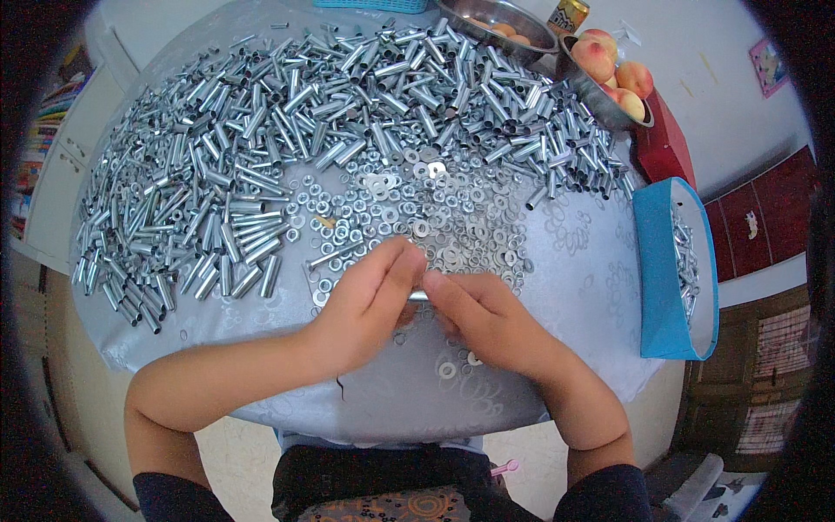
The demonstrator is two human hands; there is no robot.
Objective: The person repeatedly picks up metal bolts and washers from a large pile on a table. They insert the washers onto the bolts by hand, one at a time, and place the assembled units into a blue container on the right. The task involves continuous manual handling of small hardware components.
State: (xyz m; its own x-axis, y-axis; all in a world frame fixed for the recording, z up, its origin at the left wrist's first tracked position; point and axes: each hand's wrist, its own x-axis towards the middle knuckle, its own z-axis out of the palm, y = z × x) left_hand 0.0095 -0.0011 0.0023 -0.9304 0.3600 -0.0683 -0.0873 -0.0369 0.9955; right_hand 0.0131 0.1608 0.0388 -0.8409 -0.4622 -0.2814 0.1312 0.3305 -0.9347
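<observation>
My left hand [370,291] and my right hand [483,313] meet above the near middle of the table, fingers closed. Between them shows a short stretch of a shiny metal rod-shaped piece [419,297]; the fingers hide the rest, so I cannot tell its exact kind. Just beyond my hands lies a broad scatter of flat washers [496,230] and hex nuts [357,206]. Beside my left hand is a bolt [335,254]. A few loose washers [447,371] sit close to my right wrist.
Metal sleeves [261,113] lie heaped across the table's far and left sides. A blue fabric bin [665,270] holding metal pieces stands at the right edge. Toward the far right are a metal bowl of peaches [609,100], another metal bowl [539,48], a can [568,16] and a red box [664,143].
</observation>
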